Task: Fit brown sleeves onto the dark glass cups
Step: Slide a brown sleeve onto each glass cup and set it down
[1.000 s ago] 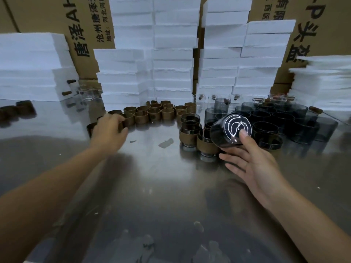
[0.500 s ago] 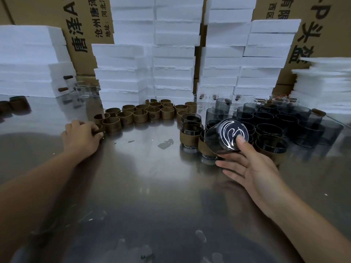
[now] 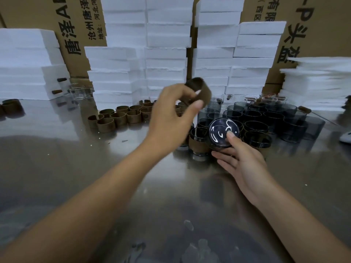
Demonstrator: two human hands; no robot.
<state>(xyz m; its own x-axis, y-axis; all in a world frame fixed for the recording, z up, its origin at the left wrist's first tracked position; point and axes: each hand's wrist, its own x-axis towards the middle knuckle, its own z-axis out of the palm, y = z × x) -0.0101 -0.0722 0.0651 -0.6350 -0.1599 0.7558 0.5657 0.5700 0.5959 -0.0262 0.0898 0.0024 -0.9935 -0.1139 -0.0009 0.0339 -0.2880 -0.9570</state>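
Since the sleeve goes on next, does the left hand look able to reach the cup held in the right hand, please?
Probably yes: the left hand, pinching a brown sleeve, hangs close above the tilted cup in the right hand, with nothing between.

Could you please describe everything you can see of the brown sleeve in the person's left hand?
The brown sleeve is a short, wide band curled into a ring, matte, leather-like or cork-like, a little blurred. The left hand pinches it between thumb and fingers, clear of the table and tilted, above the cluster of dark glass cups. Only that hand touches it; the dark cup in the right hand is lower, apart from it.
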